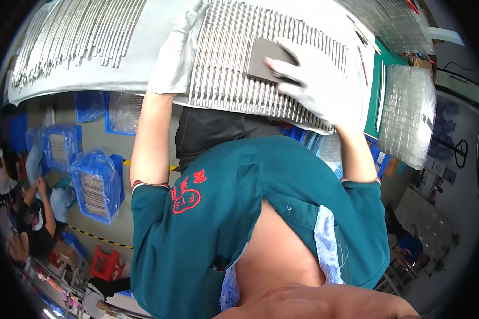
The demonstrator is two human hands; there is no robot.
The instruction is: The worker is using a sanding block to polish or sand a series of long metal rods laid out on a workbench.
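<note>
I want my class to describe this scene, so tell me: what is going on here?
A person in white gloves leans over a table covered with a white cloth. The left hand lies flat on a row of thin metal rods, and the right hand presses a grey pad onto them. More rods lie further left.

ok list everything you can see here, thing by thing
metal rods: many, silver, in a row under both hands
second rod batch: many, silver, upper left
cloth: one, white, under the rods
sanding block: one, grey-brown, on the rods
clear trays: a stack, transparent, right
bagged crates: several, blue, on the floor, left
stool: one, red, lower left
co-worker: at least one, far left
left hand: white glove, flat on the rods
right hand: white glove, on the block
</note>
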